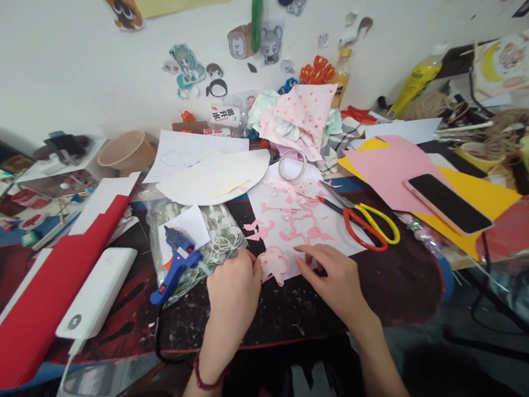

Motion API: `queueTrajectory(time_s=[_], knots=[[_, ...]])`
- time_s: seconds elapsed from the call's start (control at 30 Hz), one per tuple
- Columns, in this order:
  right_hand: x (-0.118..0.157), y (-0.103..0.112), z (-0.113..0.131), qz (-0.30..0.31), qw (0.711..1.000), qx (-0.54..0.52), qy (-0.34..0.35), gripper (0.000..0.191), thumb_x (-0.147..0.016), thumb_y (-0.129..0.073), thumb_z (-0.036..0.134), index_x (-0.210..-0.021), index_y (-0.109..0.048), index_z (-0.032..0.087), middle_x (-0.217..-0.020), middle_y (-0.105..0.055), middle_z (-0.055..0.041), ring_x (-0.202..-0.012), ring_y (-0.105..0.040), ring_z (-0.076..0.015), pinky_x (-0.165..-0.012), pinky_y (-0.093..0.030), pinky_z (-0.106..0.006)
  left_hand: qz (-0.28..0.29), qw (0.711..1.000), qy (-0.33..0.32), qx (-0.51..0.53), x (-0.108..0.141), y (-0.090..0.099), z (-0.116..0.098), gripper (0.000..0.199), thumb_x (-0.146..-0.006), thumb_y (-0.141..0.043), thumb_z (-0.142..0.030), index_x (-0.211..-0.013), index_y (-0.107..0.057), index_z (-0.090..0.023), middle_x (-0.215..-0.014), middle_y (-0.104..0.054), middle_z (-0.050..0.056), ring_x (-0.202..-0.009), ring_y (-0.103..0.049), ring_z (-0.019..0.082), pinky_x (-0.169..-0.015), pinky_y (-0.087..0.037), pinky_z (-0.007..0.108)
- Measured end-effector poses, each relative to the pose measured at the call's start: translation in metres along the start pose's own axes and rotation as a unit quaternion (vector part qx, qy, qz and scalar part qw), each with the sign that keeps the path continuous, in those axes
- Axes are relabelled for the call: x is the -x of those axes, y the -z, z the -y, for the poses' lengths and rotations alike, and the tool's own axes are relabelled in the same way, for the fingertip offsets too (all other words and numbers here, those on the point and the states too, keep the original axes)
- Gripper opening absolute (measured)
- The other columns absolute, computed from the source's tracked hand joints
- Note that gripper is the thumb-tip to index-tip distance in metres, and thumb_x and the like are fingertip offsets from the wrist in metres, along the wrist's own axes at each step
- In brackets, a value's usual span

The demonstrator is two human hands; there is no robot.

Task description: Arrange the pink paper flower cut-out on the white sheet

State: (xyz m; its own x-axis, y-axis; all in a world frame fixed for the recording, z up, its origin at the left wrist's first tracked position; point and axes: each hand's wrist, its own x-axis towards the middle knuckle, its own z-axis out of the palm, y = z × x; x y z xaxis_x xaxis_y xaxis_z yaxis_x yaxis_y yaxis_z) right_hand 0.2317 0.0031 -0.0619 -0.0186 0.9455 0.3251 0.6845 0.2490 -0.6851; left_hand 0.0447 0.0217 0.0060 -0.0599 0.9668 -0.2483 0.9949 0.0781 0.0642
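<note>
A pink paper cut-out (276,264) lies between my hands at the near edge of a white sheet (342,241). My left hand (236,287) has its fingers curled round the cut-out's left edge. To the right, my right hand (330,274) is apart from the cut-out, its thumb and fingers spread with nothing between them. More pink paper pieces (304,226) are scattered on the sheet beyond. Scissors with red and yellow handles (364,225) rest at the sheet's right side. A blue glue gun (178,265) lies on a plastic bag left of my left hand.
On the left are a white power bank (97,293) with a cable and a red folder (55,297). A phone (449,203) lies on pink and yellow paper at the right. Tape (292,166), cloths and bottles stand behind.
</note>
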Motion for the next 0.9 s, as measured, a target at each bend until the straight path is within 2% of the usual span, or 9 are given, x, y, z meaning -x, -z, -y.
queueTrajectory(time_s=[0.17, 0.43, 0.53, 0.7, 0.9], knots=[[-0.0005, -0.0043, 0.0020, 0.038, 0.996, 0.075, 0.016, 0.024, -0.094, -0.064, 0.038, -0.111, -0.074, 0.023, -0.088, -0.070, -0.0024, -0.081, -0.064, -0.0176, -0.072, -0.044, -0.030, -0.004, 1.000, 0.003, -0.002, -0.0003, -0.0028, -0.0011, 0.029, -0.100, -0.043, -0.036, -0.095, -0.067, -0.021, -0.085, -0.076, 0.012, -0.080, -0.073, 0.029, -0.066, -0.045, 0.032], [-0.0019, -0.0066, 0.0024, 0.021, 0.997, 0.070, -0.021, 0.021, -0.096, -0.061, 0.034, -0.109, -0.073, 0.023, -0.080, -0.065, 0.0003, -0.074, -0.063, -0.0155, -0.070, -0.044, -0.029, -0.013, 1.000, 0.002, 0.006, -0.0013, -0.0035, 0.0012, 0.029, -0.100, -0.043, -0.037, -0.093, -0.067, -0.022, -0.085, -0.077, 0.010, -0.081, -0.074, 0.031, -0.063, -0.042, 0.032], [-0.0011, -0.0044, 0.0044, 0.021, 0.998, 0.063, -0.008, 0.023, -0.094, -0.064, 0.040, -0.108, -0.073, 0.023, -0.082, -0.066, 0.0000, -0.076, -0.063, -0.0158, -0.071, -0.044, -0.029, -0.014, 1.000, 0.003, 0.006, -0.0017, -0.0041, 0.0013, 0.030, -0.100, -0.042, -0.036, -0.094, -0.067, -0.021, -0.086, -0.077, 0.011, -0.081, -0.074, 0.032, -0.062, -0.041, 0.033], [0.0017, -0.0043, 0.0057, 0.043, 0.996, 0.067, 0.028, 0.032, -0.090, -0.069, 0.045, -0.113, -0.072, 0.023, -0.097, -0.070, -0.0027, -0.088, -0.065, -0.0192, -0.076, -0.045, -0.030, -0.011, 1.000, 0.001, 0.009, -0.0016, -0.0046, 0.0008, 0.029, -0.099, -0.043, -0.035, -0.092, -0.067, -0.021, -0.085, -0.077, 0.010, -0.082, -0.074, 0.032, -0.062, -0.040, 0.033], [0.0017, -0.0080, 0.0014, 0.007, 0.999, 0.053, 0.011, 0.023, -0.095, -0.065, 0.036, -0.112, -0.072, 0.023, -0.085, -0.066, -0.0002, -0.078, -0.063, -0.0151, -0.072, -0.045, -0.028, -0.005, 1.000, 0.007, 0.015, -0.0024, -0.0038, 0.0014, 0.026, -0.098, -0.046, -0.036, -0.091, -0.068, -0.024, -0.083, -0.077, 0.007, -0.082, -0.074, 0.032, -0.063, -0.040, 0.033]])
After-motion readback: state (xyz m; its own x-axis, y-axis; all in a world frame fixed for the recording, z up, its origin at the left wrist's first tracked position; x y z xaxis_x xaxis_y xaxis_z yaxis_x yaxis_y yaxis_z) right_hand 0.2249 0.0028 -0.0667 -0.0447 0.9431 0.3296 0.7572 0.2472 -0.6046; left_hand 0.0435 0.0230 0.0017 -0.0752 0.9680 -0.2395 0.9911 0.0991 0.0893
